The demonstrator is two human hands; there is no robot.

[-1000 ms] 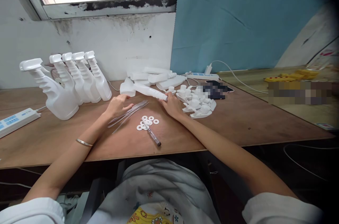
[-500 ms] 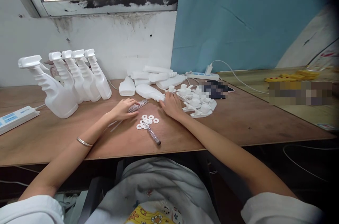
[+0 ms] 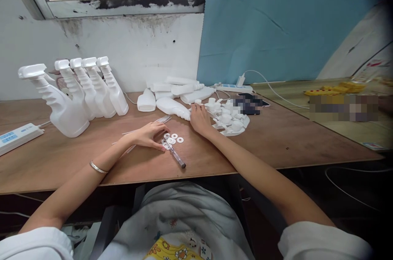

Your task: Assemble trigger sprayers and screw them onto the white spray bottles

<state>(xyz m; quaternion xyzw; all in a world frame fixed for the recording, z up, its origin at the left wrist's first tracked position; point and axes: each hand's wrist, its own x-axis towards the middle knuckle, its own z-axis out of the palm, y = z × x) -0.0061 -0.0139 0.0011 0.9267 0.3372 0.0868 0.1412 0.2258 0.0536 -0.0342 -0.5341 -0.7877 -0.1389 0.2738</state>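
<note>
Brown wooden table (image 3: 260, 149) carries a row of standing white plastic bottles (image 3: 91, 98) with hooked heads. Right of the row lies a smooth white plastic bottle (image 3: 172, 107), the right hand (image 3: 200, 119) at its neck; whether it grips, I cannot tell. Nearer the person than the row, the left hand (image 3: 149, 134) spreads thumb and fingers at a clear-handled screwdriver (image 3: 177, 157) and flat white ring washers (image 3: 172, 141).

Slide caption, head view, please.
Left hand at the white rings, right hand by white plastic parts, five upright bottles standing left.
</note>
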